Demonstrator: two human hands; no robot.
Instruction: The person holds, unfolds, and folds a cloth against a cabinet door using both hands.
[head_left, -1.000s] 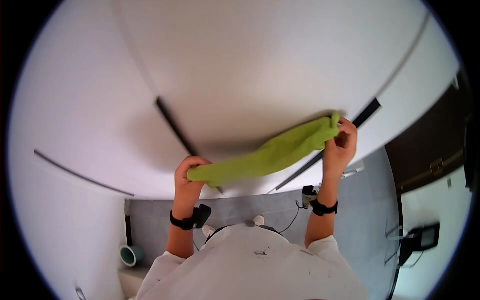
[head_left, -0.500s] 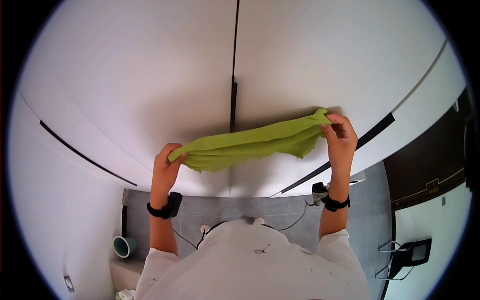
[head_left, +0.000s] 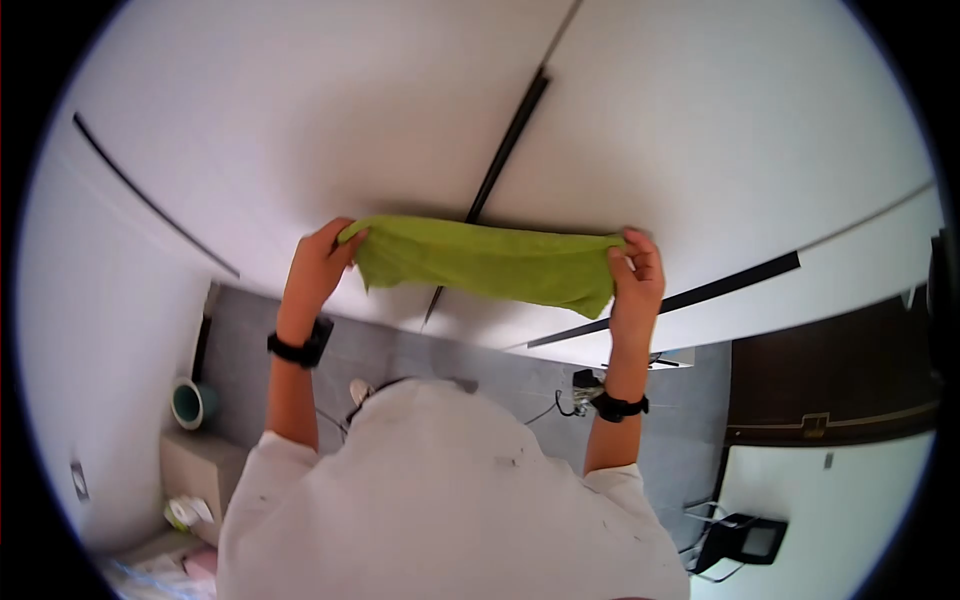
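Observation:
A green cloth (head_left: 485, 262) is stretched between my two hands in front of white cabinet doors (head_left: 700, 120). My left hand (head_left: 322, 258) pinches its upper left corner. At the opposite upper corner, my right hand (head_left: 637, 275) grips the cloth between thumb and fingers. The cloth's lower edge hangs free, dipping at the right. Behind it runs a long black door handle (head_left: 512, 140), partly covered by the cloth. Each wrist wears a black strap with a small device.
Other black handles (head_left: 690, 297) line the cabinet doors. On the left stand a teal bucket (head_left: 193, 403) and a beige box-like ledge (head_left: 205, 470) with a white roll (head_left: 188, 513). A black chair (head_left: 742, 540) is at the lower right, below a dark brown door (head_left: 825, 375).
The cloth has gone from slanted and folded to nearly level and flatter. My left hand has risen; my right has shifted left. The view has tilted and turned.

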